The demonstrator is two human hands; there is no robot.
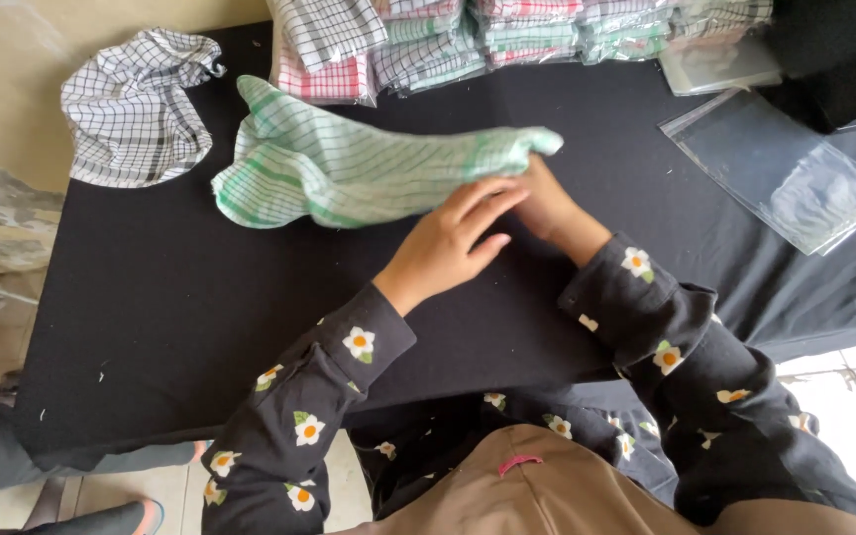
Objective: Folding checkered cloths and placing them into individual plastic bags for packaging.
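A green-and-white checked cloth (339, 168) lies bunched across the black table (170, 307). My right hand (552, 203) grips the cloth's right end, fingers closed on the fabric. My left hand (453, 243) rests just in front of the cloth with fingers spread, its fingertips touching the cloth's lower edge near the right hand. Both arms wear dark sleeves with white flowers.
A crumpled black-and-white checked cloth (136, 109) lies at the table's left corner. Several bagged folded checked cloths (428, 45) are stacked along the far edge. Clear plastic bags (780, 168) lie at the right. Another person's shoe (136, 515) shows at bottom left.
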